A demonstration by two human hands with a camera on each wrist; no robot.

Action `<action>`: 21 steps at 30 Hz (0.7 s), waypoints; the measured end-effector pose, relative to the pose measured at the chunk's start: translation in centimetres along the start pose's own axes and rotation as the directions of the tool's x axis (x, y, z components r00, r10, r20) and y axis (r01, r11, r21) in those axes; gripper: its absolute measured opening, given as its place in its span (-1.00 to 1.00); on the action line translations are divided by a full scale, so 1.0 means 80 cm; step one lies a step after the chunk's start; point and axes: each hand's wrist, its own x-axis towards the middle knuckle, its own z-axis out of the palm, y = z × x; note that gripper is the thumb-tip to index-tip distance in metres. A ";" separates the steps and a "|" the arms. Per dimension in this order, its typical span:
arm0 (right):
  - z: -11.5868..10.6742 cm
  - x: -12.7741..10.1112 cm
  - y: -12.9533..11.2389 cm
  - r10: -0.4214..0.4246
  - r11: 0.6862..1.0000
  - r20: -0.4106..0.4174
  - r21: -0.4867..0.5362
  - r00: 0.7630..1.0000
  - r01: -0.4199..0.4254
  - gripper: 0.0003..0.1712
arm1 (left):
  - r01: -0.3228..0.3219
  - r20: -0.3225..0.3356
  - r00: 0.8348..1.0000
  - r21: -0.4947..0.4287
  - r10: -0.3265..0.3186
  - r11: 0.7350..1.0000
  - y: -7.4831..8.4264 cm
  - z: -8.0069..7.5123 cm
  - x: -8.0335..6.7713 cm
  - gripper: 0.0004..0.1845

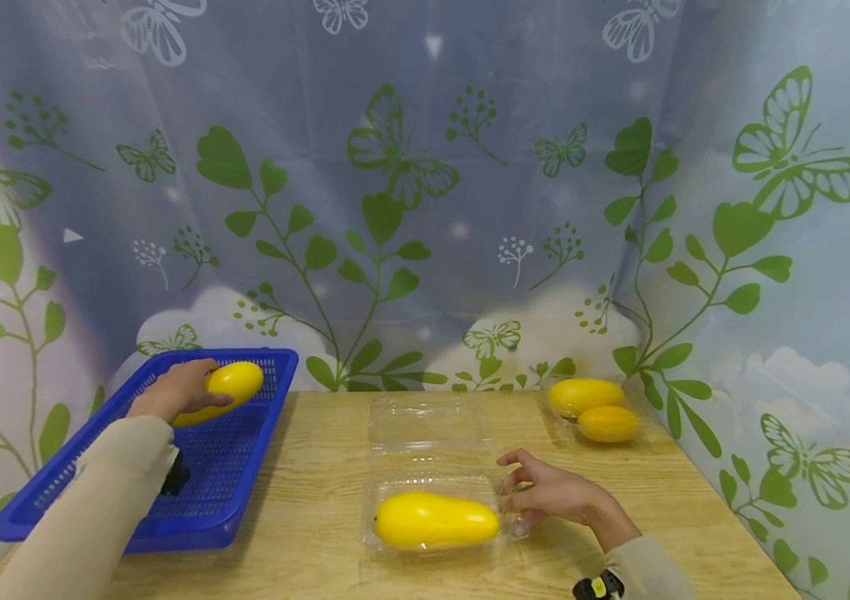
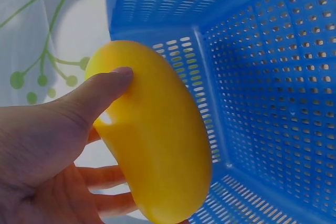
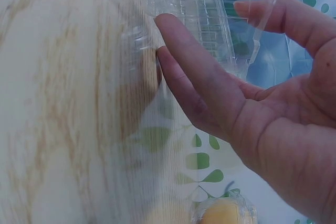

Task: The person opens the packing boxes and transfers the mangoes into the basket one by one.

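Mangoes between basket and clear boxes

Basket first: at the lower left of the head view a blue perforated basket (image 1: 245, 467) sits on the wooden tabletop (image 1: 320, 517). Above its far end the left hand (image 1: 173, 390) grips a yellow mango (image 1: 226, 387), thumb across the top and fingers curled underneath, as the left wrist view shows close up; the fruit is held clear of the basket floor.

At lower centre an open clear plastic clamshell box (image 1: 428, 467) lies on the tabletop, its lid (image 1: 425, 421) folded back toward the curtain. A second mango (image 1: 436, 521) rests lengthwise in the near half of the box.

Just right of it, the right hand (image 1: 545, 492) touches the box's right edge, fingers apart and only loosely bent, thumb raised; it clamps on nothing.

Farther right, at the back of the tabletop near the printed curtain (image 1: 425, 208), two more mangoes (image 1: 593, 408) sit together in another clear box, well apart from both hands.
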 end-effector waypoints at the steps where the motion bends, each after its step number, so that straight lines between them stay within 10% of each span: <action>1: 0.000 0.000 -0.001 0.001 1.000 -0.001 -0.002 1.000 -0.001 -0.23 | 0.007 0.000 1.000 -0.007 -0.007 1.000 -0.001 0.001 0.001 -0.12; 21: 0.000 -0.002 -0.001 -0.006 1.000 0.009 0.005 1.000 0.006 -0.23 | 0.066 -0.012 0.998 -0.030 -0.067 0.997 -0.010 0.020 0.005 -0.18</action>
